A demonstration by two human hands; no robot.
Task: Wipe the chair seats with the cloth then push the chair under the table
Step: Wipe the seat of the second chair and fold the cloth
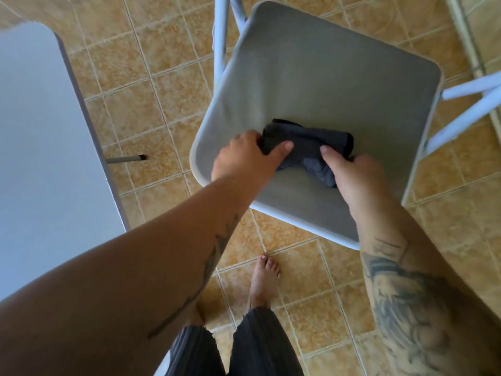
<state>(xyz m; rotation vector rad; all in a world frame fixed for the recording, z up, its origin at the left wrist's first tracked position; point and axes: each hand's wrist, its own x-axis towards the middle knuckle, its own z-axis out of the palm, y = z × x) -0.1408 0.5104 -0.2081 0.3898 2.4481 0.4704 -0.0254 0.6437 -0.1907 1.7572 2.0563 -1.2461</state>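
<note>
Cloth (306,147) partly hidden under both hands, bunched on chair seat (325,77); left hand (244,156) grips its left end, right hand (352,175) pinches right end; desk (40,131) cut off, left of hands

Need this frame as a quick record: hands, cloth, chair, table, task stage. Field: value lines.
left hand: gripping one end of the cloth
right hand: gripping the other end
cloth: dark, bunched, on the chair seat
chair seat: grey, mostly bare
table: left of the chair, apart from it
task stage: wiping; chair not yet under the table
</note>
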